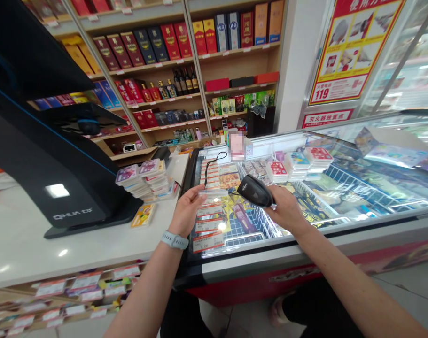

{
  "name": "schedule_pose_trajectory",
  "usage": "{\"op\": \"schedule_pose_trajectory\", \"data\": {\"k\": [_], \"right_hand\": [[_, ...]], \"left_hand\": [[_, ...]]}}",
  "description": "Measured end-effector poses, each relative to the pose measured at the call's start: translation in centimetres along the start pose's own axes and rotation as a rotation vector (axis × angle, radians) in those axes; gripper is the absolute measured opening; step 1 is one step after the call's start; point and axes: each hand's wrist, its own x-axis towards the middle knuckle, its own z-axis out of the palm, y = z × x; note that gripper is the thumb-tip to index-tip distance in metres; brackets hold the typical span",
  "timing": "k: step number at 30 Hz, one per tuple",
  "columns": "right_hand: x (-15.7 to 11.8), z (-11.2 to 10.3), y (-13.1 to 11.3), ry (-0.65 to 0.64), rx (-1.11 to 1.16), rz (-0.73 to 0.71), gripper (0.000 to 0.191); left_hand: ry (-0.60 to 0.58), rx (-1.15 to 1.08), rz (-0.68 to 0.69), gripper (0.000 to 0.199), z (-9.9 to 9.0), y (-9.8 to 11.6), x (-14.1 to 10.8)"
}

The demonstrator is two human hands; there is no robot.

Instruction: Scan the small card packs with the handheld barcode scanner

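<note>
My right hand (287, 210) grips a black handheld barcode scanner (256, 190), its nose tilted toward my left hand. My left hand (186, 211) holds a small clear plastic packet (212, 193) by one end, just left of the scanner and apart from it. A pale grey band (175, 240) circles my left wrist. A thin black cord (210, 165) loops up from near the packet. Both hands are above the near left corner of a glass-topped freezer (358, 220). Whatever the packet contains is too small to tell.
A white counter (41, 234) on the left bears a black checkout terminal (55, 155) and stacks of packaged cards (141, 177). More stacks (298, 164) stand on the freezer. Shelves of boxed liquor and bottles (171, 61) rise behind, and a red-and-yellow poster (354, 51) hangs right.
</note>
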Motion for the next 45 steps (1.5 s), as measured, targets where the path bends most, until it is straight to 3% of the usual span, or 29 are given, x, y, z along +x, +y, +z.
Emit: {"op": "schedule_pose_trajectory", "data": {"k": [3,8,12,15,18,24,31,34,38,42,45], "right_hand": [[0.0,0.0,0.1,0.006,0.000,0.002,0.029],[0.0,0.0,0.1,-0.001,0.007,0.002,0.029],[0.0,0.1,0.1,-0.011,0.006,0.010,0.029],[0.1,0.0,0.1,-0.015,0.005,0.013,0.030],[0.1,0.0,0.0,-0.013,0.008,0.008,0.030],[0.0,0.0,0.1,-0.009,0.011,0.001,0.030],[0.0,0.0,0.0,-0.024,0.006,0.012,0.030],[0.0,0.0,0.0,-0.027,0.006,0.014,0.031],[0.0,0.1,0.0,-0.022,0.011,0.007,0.032],[0.0,0.1,0.1,-0.024,0.008,0.003,0.033],[0.0,0.1,0.1,-0.027,0.001,0.005,0.032]], "left_hand": [[0.022,-0.130,-0.077,0.038,1.4,-0.6,1.2],[0.223,-0.366,-0.311,0.023,2.7,-1.0,3.1],[0.186,-0.424,-0.458,0.026,3.2,-1.0,3.7],[0.187,-0.438,-0.488,0.025,3.5,-1.2,3.7],[0.252,-0.497,-0.420,0.020,3.5,-1.7,3.7],[0.203,-0.445,-0.325,0.016,2.7,-2.4,3.6],[0.281,-0.439,-0.129,0.006,2.2,-2.8,3.7],[0.281,-0.356,-0.048,0.014,2.2,-2.7,3.5],[0.279,-0.102,0.050,0.027,2.1,-2.4,3.1],[0.325,0.400,0.256,0.025,2.2,-1.9,2.4],[0.268,0.739,0.399,0.028,3.0,-1.6,1.7]]}}
